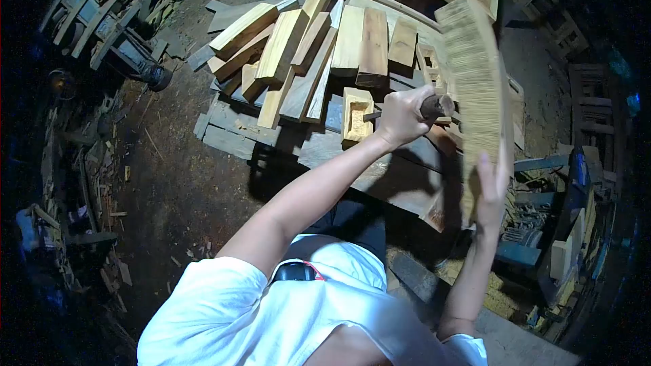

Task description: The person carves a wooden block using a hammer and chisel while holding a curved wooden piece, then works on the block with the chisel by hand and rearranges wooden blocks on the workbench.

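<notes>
Clenches a dark, round-ended handle in the left hand, with a thin dark shank pointing at a hollowed block; cannot tell if touching it. Grasps a long rough-faced beam near its lower end in the right hand. Hangs on end, slightly tilted and blurred, just beside the round handle end; can't tell if in contact. Judging by bulk, likely to handle heavy, stiff, hard to break; probably not slippery, maybe splintery. Probably top-heavy when held this low; grip with a full wrap on the narrow end, or shift toward the middle for better balance. Further out, see stacked timbers on a low worktop; then a scrap-littered floor.
</notes>
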Available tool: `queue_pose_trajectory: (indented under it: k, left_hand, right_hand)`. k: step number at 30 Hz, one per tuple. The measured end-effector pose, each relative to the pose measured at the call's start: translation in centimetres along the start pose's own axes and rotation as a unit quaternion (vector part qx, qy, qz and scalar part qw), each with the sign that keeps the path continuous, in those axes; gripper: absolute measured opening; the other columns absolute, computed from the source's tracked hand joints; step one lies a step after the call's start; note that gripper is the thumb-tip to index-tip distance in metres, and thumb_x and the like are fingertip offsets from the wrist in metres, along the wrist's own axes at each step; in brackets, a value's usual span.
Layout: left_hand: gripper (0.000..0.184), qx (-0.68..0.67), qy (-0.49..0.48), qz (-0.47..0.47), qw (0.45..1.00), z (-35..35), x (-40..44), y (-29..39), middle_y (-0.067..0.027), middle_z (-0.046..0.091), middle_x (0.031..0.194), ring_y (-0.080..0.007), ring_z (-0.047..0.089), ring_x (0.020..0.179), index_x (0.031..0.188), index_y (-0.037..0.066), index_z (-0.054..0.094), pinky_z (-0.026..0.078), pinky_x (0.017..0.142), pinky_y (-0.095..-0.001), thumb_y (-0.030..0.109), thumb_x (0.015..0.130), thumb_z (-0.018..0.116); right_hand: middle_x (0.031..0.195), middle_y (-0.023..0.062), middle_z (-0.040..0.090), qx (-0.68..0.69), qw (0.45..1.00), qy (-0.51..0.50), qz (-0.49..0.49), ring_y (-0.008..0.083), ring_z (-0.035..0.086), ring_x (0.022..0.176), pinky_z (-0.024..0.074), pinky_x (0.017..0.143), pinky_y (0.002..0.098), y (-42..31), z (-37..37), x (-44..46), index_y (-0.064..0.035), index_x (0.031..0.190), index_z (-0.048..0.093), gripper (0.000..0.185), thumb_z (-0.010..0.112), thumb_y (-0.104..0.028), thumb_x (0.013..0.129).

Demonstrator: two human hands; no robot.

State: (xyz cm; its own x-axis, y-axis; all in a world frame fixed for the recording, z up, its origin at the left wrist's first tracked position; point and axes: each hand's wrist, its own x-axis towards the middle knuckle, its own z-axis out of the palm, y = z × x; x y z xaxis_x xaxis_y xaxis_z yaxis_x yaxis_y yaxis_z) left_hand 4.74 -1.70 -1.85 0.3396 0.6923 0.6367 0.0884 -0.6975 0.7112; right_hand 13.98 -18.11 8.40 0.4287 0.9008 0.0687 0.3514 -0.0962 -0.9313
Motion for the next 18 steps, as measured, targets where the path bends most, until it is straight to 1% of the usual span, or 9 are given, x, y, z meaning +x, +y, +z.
queue_pose_trajectory:
  k: [2, 3, 5, 6, 8, 11, 13, 15, 18]
  left_hand:
    - [0.026, -0.002, 0.004, 0.008, 1.000, -0.1, -0.1, -0.1, -0.0138, 0.062, 0.074, -0.0343, 0.062, 0.067, 0.087, 0.009, 0.056, 0.049, 0.057, -0.0403, 0.014, 0.066, 0.071]
    - [0.026, -0.007, 0.012, 0.025, 1.000, 0.0, 0.1, -0.2, -0.0135, 0.062, 0.075, -0.0341, 0.062, 0.067, 0.087, 0.009, 0.056, 0.049, 0.057, -0.0401, 0.015, 0.066, 0.071]
    - [0.026, -0.001, 0.010, 0.022, 1.000, 0.0, 0.2, -0.2, -0.0133, 0.062, 0.076, -0.0342, 0.062, 0.067, 0.087, 0.010, 0.057, 0.049, 0.057, -0.0401, 0.015, 0.066, 0.071]
    - [0.027, 0.007, 0.012, 0.025, 1.000, 0.0, 0.2, -0.4, -0.0138, 0.062, 0.075, -0.0342, 0.062, 0.067, 0.087, 0.009, 0.057, 0.049, 0.057, -0.0402, 0.015, 0.065, 0.071]
    - [0.027, 0.033, -0.018, 0.000, 0.999, 0.2, -0.5, -1.4, -0.0160, 0.061, 0.070, -0.0340, 0.062, 0.066, 0.084, 0.007, 0.058, 0.049, 0.057, -0.0407, 0.017, 0.064, 0.072]
    - [0.023, 0.030, -0.015, 0.041, 0.999, -1.0, -0.8, -1.5, -0.0162, 0.059, 0.066, -0.0329, 0.062, 0.063, 0.076, 0.004, 0.056, 0.048, 0.055, -0.0383, 0.015, 0.065, 0.072]
    - [0.020, -0.084, 0.040, 0.046, 0.995, -1.8, 0.0, -1.4, -0.0158, 0.060, 0.066, -0.0320, 0.063, 0.062, 0.076, 0.003, 0.054, 0.048, 0.054, -0.0358, 0.009, 0.066, 0.070]
    - [0.015, -0.178, 0.078, -0.074, 0.978, -2.4, 0.1, -3.0, -0.0151, 0.059, 0.064, -0.0239, 0.063, 0.057, 0.079, 0.002, 0.056, 0.047, 0.053, -0.0321, 0.006, 0.069, 0.067]
    - [0.018, -0.075, 0.192, -0.042, 0.978, -5.4, 1.6, -3.8, -0.0072, 0.057, 0.060, -0.0151, 0.056, 0.055, 0.075, 0.001, 0.055, 0.044, 0.052, -0.0292, 0.014, 0.082, 0.066]
  right_hand:
    - [0.122, 0.0147, 0.051, 0.096, 0.991, 0.083, -0.049, 0.0194, 0.048, 0.113, 0.0360, 0.097, 0.0304, 0.9, -1.0, -0.6, 0.0019, 0.133, 0.041, 0.057, 0.050, -0.038, 0.094]
    - [0.115, 0.0137, 0.054, 0.180, 0.973, 0.138, 0.029, 0.0180, 0.051, 0.107, 0.0403, 0.091, 0.0289, 1.7, -1.6, -1.1, 0.0013, 0.132, 0.042, 0.055, 0.052, -0.036, 0.093]
    - [0.115, 0.0141, 0.054, 0.223, 0.971, 0.078, 0.021, 0.0174, 0.052, 0.106, 0.0405, 0.091, 0.0284, 2.5, -2.1, -1.5, 0.0020, 0.131, 0.042, 0.053, 0.053, -0.034, 0.093]
    - [0.115, 0.0141, 0.054, 0.224, 0.971, 0.082, 0.017, 0.0174, 0.052, 0.106, 0.0405, 0.091, 0.0284, 1.8, -1.2, -1.3, 0.0020, 0.131, 0.042, 0.053, 0.053, -0.034, 0.093]
    - [0.116, 0.0154, 0.056, -0.028, 0.997, -0.025, -0.069, 0.0209, 0.054, 0.107, 0.0387, 0.095, 0.0327, -0.1, 1.6, -0.6, 0.0051, 0.130, 0.041, 0.052, 0.053, -0.029, 0.092]
    - [0.118, 0.0158, 0.055, 0.040, 0.992, -0.065, -0.102, 0.0214, 0.052, 0.109, 0.0367, 0.097, 0.0317, -0.5, 1.4, -0.7, 0.0054, 0.131, 0.041, 0.053, 0.054, -0.029, 0.092]
    - [0.119, 0.0159, 0.055, 0.035, 0.993, -0.048, -0.100, 0.0216, 0.052, 0.110, 0.0364, 0.098, 0.0319, 0.6, 1.3, -1.2, 0.0053, 0.131, 0.041, 0.053, 0.053, -0.029, 0.092]
    - [0.120, 0.0160, 0.055, 0.033, 0.993, -0.032, -0.107, 0.0217, 0.051, 0.111, 0.0361, 0.098, 0.0320, 1.2, 1.4, -1.5, 0.0052, 0.131, 0.041, 0.053, 0.053, -0.029, 0.093]
    - [0.120, 0.0157, 0.055, 0.041, 0.996, 0.000, -0.077, 0.0215, 0.051, 0.112, 0.0346, 0.099, 0.0317, 1.4, 1.2, -2.6, 0.0052, 0.131, 0.042, 0.051, 0.051, -0.028, 0.094]
